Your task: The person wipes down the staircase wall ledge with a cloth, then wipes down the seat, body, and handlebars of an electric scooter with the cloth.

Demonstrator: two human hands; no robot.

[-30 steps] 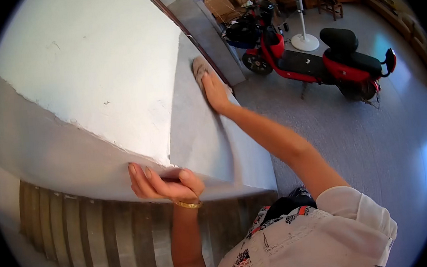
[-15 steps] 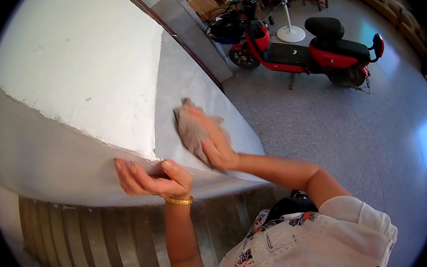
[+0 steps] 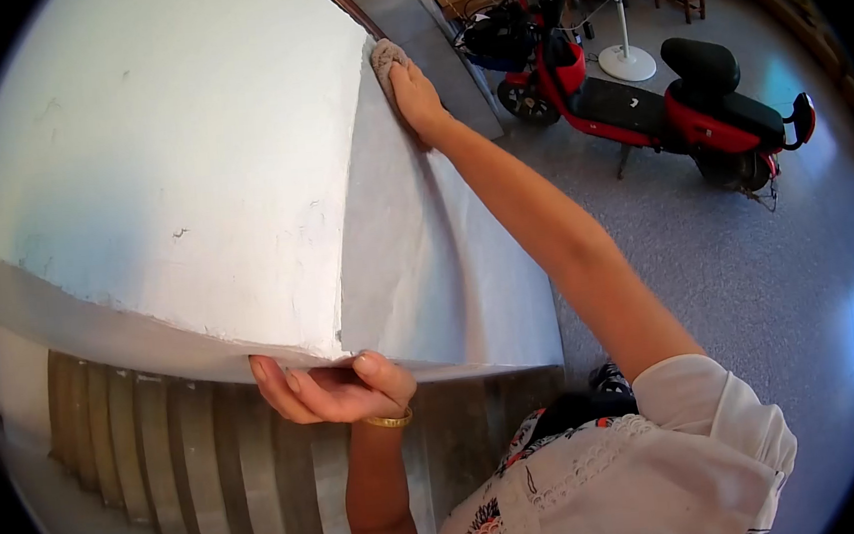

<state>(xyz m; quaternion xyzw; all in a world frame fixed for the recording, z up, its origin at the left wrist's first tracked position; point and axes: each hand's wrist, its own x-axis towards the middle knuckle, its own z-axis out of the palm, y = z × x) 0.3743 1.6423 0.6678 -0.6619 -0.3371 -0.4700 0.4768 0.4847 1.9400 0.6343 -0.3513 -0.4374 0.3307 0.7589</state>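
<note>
**Facing the long, smooth grey surface, you hold a bunched, brownish-grey cloth at its far end with your right hand**

The broad, rough-edged white wall face fills the upper left of your view and meets the grey surface along a nearly straight border. That surface runs lengthwise from the corner near you, narrowing in the view toward a dark brown strip. To your right spreads the speckled grey floor; at lower left lies a flight of grey-brown steps. On the floor stands a red and black two-wheeled scooter, a white pedestal fan behind it.

Your left hand is half spread and cupped at the near corner, thumb apart from the curled fingers, fingertips at the lower edge; you cannot tell how hard they press.

Your right arm is stretched out, its fingers close together over the cloth, clasping it against the grey surface beside the white border. How the thumb lies is hidden. The cloth's long axis follows roughly the length of the surface, its upper end pointing toward the brown strip.

A thin gold-coloured bracelet circles your left wrist.
</note>
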